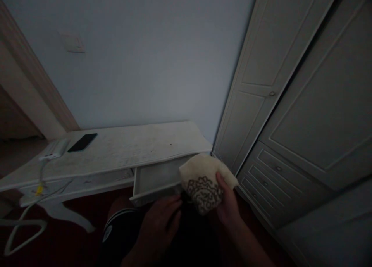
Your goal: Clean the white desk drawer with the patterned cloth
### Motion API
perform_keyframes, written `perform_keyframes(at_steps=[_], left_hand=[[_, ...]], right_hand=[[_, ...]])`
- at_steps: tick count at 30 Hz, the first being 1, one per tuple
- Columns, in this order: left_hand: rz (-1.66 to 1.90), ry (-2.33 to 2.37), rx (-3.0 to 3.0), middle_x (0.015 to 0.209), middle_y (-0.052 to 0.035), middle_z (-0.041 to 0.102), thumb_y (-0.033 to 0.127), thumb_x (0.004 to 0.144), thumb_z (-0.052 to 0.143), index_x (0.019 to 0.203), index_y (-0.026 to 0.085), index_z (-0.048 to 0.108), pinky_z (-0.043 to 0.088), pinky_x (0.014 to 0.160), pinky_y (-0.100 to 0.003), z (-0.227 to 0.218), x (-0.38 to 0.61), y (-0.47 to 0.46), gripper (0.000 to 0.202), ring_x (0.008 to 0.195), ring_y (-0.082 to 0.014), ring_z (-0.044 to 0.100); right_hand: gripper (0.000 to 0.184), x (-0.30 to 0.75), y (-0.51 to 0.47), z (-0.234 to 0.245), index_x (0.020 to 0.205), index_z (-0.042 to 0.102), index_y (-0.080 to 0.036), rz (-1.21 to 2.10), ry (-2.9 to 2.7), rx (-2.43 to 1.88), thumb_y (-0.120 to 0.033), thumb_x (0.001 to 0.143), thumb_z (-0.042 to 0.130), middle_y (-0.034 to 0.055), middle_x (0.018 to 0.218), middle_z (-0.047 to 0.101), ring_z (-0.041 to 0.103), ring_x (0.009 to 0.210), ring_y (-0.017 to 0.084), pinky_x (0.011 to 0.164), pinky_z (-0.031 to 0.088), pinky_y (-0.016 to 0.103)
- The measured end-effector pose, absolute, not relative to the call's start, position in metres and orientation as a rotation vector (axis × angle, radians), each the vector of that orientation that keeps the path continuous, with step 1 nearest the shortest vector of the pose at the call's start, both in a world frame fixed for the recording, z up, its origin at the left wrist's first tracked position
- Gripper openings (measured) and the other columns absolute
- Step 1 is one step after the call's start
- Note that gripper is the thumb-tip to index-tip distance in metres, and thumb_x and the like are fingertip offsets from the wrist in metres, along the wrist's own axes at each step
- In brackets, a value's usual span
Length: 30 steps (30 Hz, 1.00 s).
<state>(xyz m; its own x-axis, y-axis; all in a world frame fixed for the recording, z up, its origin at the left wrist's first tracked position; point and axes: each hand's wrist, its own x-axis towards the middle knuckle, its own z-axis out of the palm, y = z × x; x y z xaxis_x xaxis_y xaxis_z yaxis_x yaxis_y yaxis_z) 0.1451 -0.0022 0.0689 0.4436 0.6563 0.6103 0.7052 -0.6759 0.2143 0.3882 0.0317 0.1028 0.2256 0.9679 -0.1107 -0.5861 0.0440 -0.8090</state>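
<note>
My right hand (pixel 228 199) grips a cream cloth item (pixel 207 178) with a dark swirling pattern on its lower part. The thumb lies over its right side, and the other fingers are mostly hidden behind it. It is held in front of the right end of a pulled-out drawer (pixel 158 178), covering part of that drawer. My left hand (pixel 162 220) is just left of the cloth, below the drawer's front, in deep shadow. Its thumb and fingers look apart, and no held thing is visible there. Whether its fingertips touch the cloth cannot be made out.
The drawer belongs to a worn white table (pixel 139 141) against the wall. A dark phone (pixel 83 142) and a white power strip (pixel 55 149) lie on its left, with a cable (pixel 21 216) hanging down. A white wardrobe (pixel 261 104) with small drawers stands at the right.
</note>
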Motion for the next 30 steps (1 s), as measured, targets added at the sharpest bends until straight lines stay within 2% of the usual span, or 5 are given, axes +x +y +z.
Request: perform_keyframes(at_steps=[4, 10, 18, 26, 30], left_hand=[[-0.685, -1.623, -2.399, 0.134, -0.0151, 0.071, 0.039, 0.1, 0.056, 0.134, 0.019, 0.065, 0.053, 0.105, -0.053, 0.05, 0.094, 0.04, 0.041, 0.12, -0.0341, 0.068], [-0.076, -1.803, -2.587, 0.102, -0.0134, 0.078, 0.026, 0.104, 0.04, 0.107, 0.019, 0.07, 0.057, 0.086, -0.041, 0.038, 0.067, 0.07, 0.03, 0.096, -0.029, 0.075], [-0.077, -1.698, -2.694, 0.11, -0.0118, 0.077, 0.024, 0.103, 0.041, 0.108, 0.021, 0.067, 0.058, 0.083, -0.039, 0.042, 0.054, 0.066, 0.026, 0.1, -0.0282, 0.075], [-0.379, -1.586, -2.577, 0.104, -0.0092, 0.079, 0.03, 0.104, 0.044, 0.108, 0.023, 0.069, 0.058, 0.078, -0.034, 0.02, 0.052, 0.064, 0.026, 0.092, -0.0249, 0.076], [-0.75, -1.506, -2.422, 0.109, -0.011, 0.078, 0.046, 0.102, 0.051, 0.113, 0.023, 0.068, 0.057, 0.091, -0.04, 0.007, 0.033, 0.063, 0.03, 0.101, -0.028, 0.074]], right_hand=[[0.069, 0.433, 0.06, 0.106, 0.131, 0.068, -0.022, 0.723, -0.932, -1.041, -0.048, 0.071, 0.088, 0.0088, 0.132, 0.072, 0.064, 0.127, 0.031, 0.111, 0.049, 0.05], [0.047, 0.432, 0.111, 0.095, 0.13, 0.071, -0.021, 0.4, -2.243, -1.48, -0.039, 0.086, 0.068, 0.014, 0.143, 0.066, 0.051, 0.141, 0.035, 0.125, 0.018, 0.057], [0.051, 0.378, 0.141, 0.111, 0.104, 0.079, -0.024, 0.574, -2.734, -1.638, -0.065, 0.097, 0.05, 0.0121, 0.112, 0.079, 0.073, 0.106, 0.031, 0.091, 0.049, 0.035], [0.053, 0.27, 0.151, 0.105, 0.113, 0.078, -0.02, 0.897, -2.851, -1.389, -0.065, 0.092, 0.057, 0.0113, 0.11, 0.08, 0.075, 0.095, 0.028, 0.073, 0.053, 0.031], [0.049, 0.245, 0.154, 0.099, 0.116, 0.077, -0.019, 1.026, -2.836, -1.305, -0.058, 0.093, 0.056, 0.0106, 0.113, 0.079, 0.075, 0.095, 0.027, 0.072, 0.054, 0.03]])
